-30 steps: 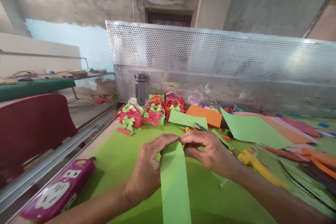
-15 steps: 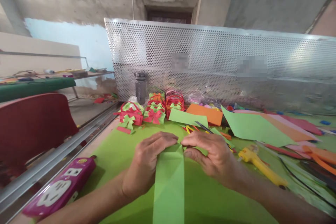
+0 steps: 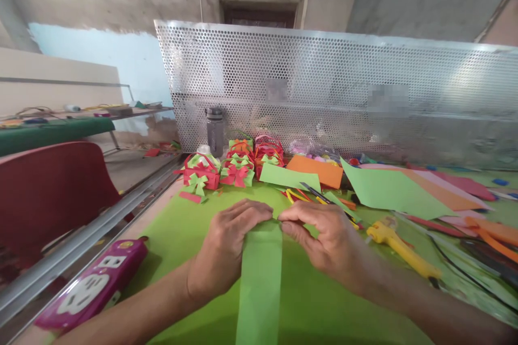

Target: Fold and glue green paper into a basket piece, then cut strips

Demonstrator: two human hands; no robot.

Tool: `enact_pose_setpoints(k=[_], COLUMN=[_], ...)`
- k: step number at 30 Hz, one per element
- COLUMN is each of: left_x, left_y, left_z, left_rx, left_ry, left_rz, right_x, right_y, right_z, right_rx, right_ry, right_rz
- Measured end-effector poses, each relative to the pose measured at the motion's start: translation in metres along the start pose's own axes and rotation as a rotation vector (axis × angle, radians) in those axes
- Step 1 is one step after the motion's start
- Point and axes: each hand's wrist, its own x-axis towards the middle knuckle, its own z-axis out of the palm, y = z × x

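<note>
A long strip of light green paper (image 3: pixel 259 285) runs from the near edge of the view up to my two hands. My left hand (image 3: pixel 232 237) is curled over the strip's far left corner, with its fingertips on the far edge. At the far right corner, my right hand (image 3: pixel 319 232) pinches the paper between thumb and fingers. The fingertips of both hands nearly meet there. Under the strip lies a bright green sheet (image 3: pixel 170 259) that covers the table.
Small red and green paper baskets (image 3: pixel 201 177) stand beyond my hands, near a grey bottle (image 3: pixel 215 132). A yellow glue gun (image 3: pixel 404 250) and paper sheets (image 3: pixel 396 191) lie to the right. A purple power strip (image 3: pixel 97 280) lies left; a perforated metal panel (image 3: pixel 324 86) closes the back.
The view has tilted slightly downward. My right fingertips have closed in on the strip's far right corner, and the strip looks flatter at its far end.
</note>
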Motion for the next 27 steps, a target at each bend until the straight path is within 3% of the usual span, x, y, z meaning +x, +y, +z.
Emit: enact_pose_setpoints(k=[8, 14, 18, 22, 27], left_x=[-0.0009, 0.0011, 0.0005, -0.0015, -0.0003], left_y=[0.0004, 0.0028, 0.0039, 0.0034, 0.0041], left_z=[-0.001, -0.002, -0.0014, 0.0, 0.001], left_rx=[0.011, 0.054, 0.061, 0.051, 0.082], left_ry=[-0.02, -0.082, -0.13, -0.156, -0.154], left_rz=[-0.009, 0.046, 0.006, -0.041, -0.039], right_x=[-0.0013, -0.0036, -0.0057, -0.0052, -0.0039], right_y=[-0.0014, -0.0021, -0.0035, -0.0053, -0.0081], right_z=[-0.0014, -0.0038, -0.0073, -0.009, -0.0061], right_rx=[-0.061, -0.247, -0.401, -0.518, -0.666], right_ry=[-0.053, -0.22, -0.314, -0.336, -0.331], right_rz=[0.016, 0.016, -0.083, -0.201, -0.244])
